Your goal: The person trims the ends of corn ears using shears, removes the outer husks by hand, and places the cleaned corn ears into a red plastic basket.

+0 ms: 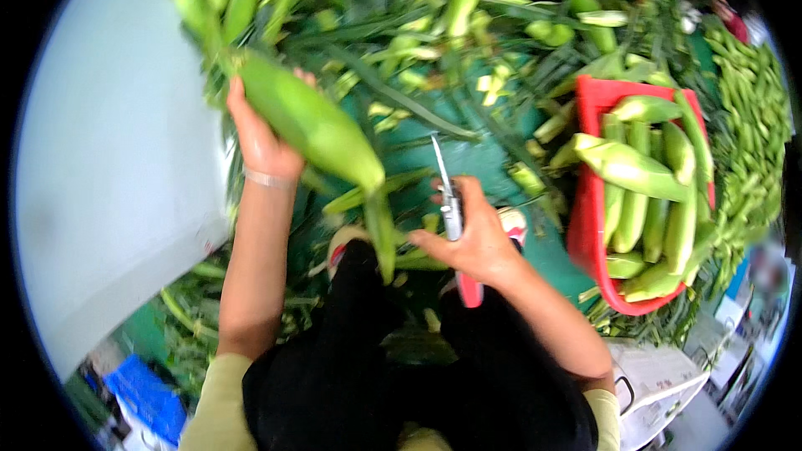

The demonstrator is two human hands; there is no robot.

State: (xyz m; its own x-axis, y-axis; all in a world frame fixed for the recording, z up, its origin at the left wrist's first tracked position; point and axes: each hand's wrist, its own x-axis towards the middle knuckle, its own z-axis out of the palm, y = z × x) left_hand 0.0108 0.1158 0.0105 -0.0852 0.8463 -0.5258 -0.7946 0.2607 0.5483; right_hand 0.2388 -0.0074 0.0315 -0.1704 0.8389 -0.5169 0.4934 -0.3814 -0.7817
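My left hand (266, 144) grips a green ear of corn in its husk (313, 119) near the upper end. The ear slants down to the right, and a loose husk leaf trails from its lower tip. In my right hand (479, 235) is a cutting tool (451, 216) with a narrow pointed blade, a grey metal body and a red handle. Its blade points up and away from me, to the right of the ear and apart from it. Whether its blades are parted is too blurred to tell.
A red plastic basket (589, 232) holding several husked-on ears (633, 169) stands at my right. Cut leaves and husk scraps litter the green floor (495, 150). A pale panel (125, 106) rises at left. Green ears lie heaped (745, 106) far right; a white box (658, 376) sits lower right.
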